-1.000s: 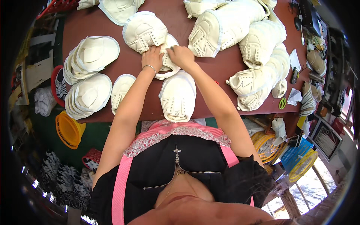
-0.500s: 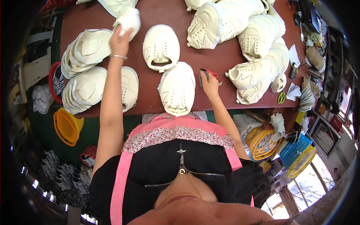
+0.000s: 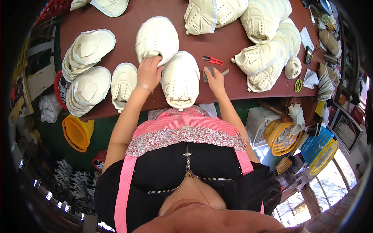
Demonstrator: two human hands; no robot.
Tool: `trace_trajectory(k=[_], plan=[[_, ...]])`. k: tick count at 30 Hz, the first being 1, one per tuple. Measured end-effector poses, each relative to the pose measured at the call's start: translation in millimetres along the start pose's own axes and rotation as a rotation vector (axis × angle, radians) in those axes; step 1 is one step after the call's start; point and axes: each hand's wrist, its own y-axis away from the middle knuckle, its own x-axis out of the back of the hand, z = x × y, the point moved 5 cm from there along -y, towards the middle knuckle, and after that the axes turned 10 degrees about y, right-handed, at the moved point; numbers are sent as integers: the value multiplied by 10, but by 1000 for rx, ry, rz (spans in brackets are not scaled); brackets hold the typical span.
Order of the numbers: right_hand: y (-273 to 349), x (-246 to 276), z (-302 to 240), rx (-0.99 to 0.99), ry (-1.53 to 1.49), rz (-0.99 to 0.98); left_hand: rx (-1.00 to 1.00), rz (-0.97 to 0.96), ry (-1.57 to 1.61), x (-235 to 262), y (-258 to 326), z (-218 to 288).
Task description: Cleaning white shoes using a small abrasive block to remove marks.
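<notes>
My left hand (image 3: pixel 150 70) is closed on the near edge of a cream shoe upper (image 3: pixel 157 39), with the fingertips tucked into its opening. That upper lies toe away, its rounded toe raised. Beside it, closer to me, another cream shoe upper (image 3: pixel 180 79) with lace holes rests at the table's near edge. To the right, my right hand (image 3: pixel 215 82) has its fingers closed over a small grey block (image 3: pixel 207 75) on the table. Just beyond that hand lie red-handled thread snips (image 3: pixel 212 60). A single upper (image 3: pixel 123 86) sits left of my left forearm.
Nested stacks of cream pieces (image 3: pixel 91 46) stand on the left of the brown table (image 3: pixel 128 37). Rows of shoe uppers (image 3: pixel 264 73) cover the right side, with green-handled scissors (image 3: pixel 298 85) nearby. Yellow baskets (image 3: pixel 77 134) stand below the table.
My left hand has come from the far left, where it held a cream upper, to the middle upper's opening. My right hand has slid slightly back, leaving the red snips more exposed.
</notes>
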Motion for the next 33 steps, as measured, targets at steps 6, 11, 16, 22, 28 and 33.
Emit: trace_trajectory(k=[6,11,16,22,28,33], plan=[[160,140,64,-7,-16,76,375,-61,382,178,-341,-442],[297,144,213,-17,-70,118,683,82,1320,608,-516,-359],[360,115,255,-27,-107,106,728,74,1610,629,-365,-226],[465,84,341,-28,-93,146,521,61,1197,817,-361,-202],[581,-50,437,-40,-78,166,118,-441,-176,334,-163,-1072],[630,-115,463,-164,-318,55,-85,178,-297,498,97,-538]])
